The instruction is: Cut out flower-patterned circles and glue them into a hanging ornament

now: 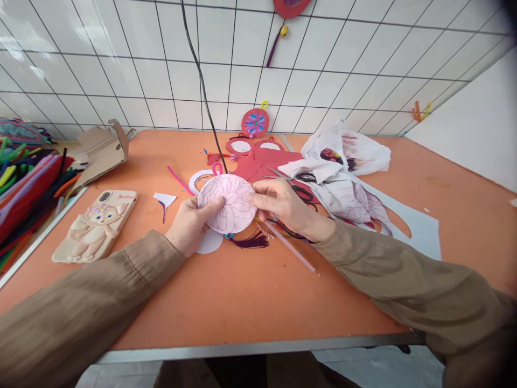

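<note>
Between my hands is a round paper disc (232, 210) printed with pale pink flower line-work. My left hand (191, 223) grips its left edge, thumb lying on the front. At its right edge, my right hand (283, 207) pinches the rim between thumb and fingers. A pink loop (217, 168) shows at the disc's top, and a dark purple tassel (250, 240) below it. A white paper circle (210, 242) lies partly hidden underneath. Under my right hand a clear stick (293, 249) rests on the table, with black-handled scissors (305, 186) just beyond.
A phone in a bear-shaped case (97, 226) lies left, near a torn cardboard box (103, 148) and colourful pipe cleaners (32, 183). Red paper (266, 161) is at the back. A white plastic bag (363, 153) and crumpled paper (343, 196) sit right. A black cable (202, 81) hangs down.
</note>
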The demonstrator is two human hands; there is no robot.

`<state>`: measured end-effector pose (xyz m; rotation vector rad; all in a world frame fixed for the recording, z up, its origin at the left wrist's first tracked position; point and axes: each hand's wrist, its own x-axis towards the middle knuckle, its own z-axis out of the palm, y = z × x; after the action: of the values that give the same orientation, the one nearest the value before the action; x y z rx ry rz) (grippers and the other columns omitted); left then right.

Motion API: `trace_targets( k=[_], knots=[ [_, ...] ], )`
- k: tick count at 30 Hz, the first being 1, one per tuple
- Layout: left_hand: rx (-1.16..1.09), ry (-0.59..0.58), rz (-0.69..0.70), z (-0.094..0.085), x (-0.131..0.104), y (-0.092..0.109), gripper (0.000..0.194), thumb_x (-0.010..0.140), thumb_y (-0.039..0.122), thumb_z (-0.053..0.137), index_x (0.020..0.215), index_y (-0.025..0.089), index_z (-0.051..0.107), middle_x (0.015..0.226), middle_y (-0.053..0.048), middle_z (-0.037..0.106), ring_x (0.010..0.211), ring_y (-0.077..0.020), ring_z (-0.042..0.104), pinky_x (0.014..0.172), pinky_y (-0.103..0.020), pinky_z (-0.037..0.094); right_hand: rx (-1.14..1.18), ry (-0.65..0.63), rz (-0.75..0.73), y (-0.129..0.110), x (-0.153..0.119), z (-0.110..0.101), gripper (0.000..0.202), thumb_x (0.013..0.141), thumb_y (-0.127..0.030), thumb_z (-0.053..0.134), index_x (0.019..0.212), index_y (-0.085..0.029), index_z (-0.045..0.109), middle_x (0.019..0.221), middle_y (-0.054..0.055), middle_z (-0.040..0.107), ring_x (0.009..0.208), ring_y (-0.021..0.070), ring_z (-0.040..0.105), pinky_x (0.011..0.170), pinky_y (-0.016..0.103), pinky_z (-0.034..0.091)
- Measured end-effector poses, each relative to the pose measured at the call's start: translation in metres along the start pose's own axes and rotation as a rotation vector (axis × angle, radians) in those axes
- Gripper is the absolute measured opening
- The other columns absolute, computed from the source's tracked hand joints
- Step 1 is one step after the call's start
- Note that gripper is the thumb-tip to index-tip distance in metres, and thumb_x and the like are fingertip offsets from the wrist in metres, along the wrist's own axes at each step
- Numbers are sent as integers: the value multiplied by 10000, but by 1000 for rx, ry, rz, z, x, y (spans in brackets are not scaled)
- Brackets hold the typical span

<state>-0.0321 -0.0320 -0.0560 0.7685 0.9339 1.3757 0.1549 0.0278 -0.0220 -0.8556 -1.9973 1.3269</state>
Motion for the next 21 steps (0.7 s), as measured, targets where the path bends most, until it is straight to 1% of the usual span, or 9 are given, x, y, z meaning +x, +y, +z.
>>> trace_targets(
  k=[2,5,7,10,12,14,16,19,21],
  knots=[
    [43,-41,-13,0,-1,-1,383,608,385,931,831,115,776,849,-146,800,909,-362,766,824,-468,621,2,31,-36,-1,1,0,441,791,-544,687,617,-189,491,563,-39,470,478,77,450,437,232,303],
    [88,-95,-24,-1,-3,-2,376,633,408,918,849,129,788,864,-140,802,862,-332,771,784,-432,617,-24,80,-58,-1,1,2,436,783,-497,701,586,-199,452,549,-51,421,487,67,371,439,233,280],
    [94,-120,-13,-1,-3,-2,396,620,415,925,874,141,793,892,-137,803,882,-327,768,798,-425,610,-27,123,-59,0,1,4,457,775,-484,715,566,-206,419,532,-57,393,489,67,351,440,237,267],
    [111,-127,0,0,-3,0,413,589,366,945,905,148,795,915,-129,804,911,-317,761,853,-430,594,7,187,-51,1,0,3,477,773,-485,730,564,-209,402,523,-62,383,474,66,360,444,250,266],
    [134,-118,-3,1,-3,1,389,588,343,944,885,144,793,883,-119,803,882,-304,759,850,-424,591,46,179,-63,0,0,1,462,788,-484,720,568,-202,429,537,-57,396,480,64,371,457,256,273],
    [164,-122,-5,1,-4,3,360,590,350,938,844,142,789,844,-109,799,827,-286,753,811,-410,593,70,136,-79,-1,-1,-1,411,809,-483,701,604,-189,500,595,-39,456,536,70,412,499,258,311],
    [222,-133,-13,1,-5,4,342,596,360,931,811,139,783,823,-102,794,777,-265,741,772,-393,589,63,102,-75,-2,-1,-1,399,797,-489,713,620,-182,530,632,-30,480,585,78,426,531,259,331],
    [302,-161,-26,1,-5,4,349,628,380,911,837,134,777,831,-96,789,760,-250,728,751,-380,578,32,105,-64,-2,1,0,494,727,-493,786,550,-184,444,574,-48,403,556,72,367,493,247,286],
    [308,-148,47,-1,-3,6,371,662,409,887,894,145,770,857,-88,785,791,-243,723,753,-369,572,36,185,-103,0,3,0,520,721,-463,803,533,-190,403,547,-58,361,529,66,337,465,239,259]
  ],
)
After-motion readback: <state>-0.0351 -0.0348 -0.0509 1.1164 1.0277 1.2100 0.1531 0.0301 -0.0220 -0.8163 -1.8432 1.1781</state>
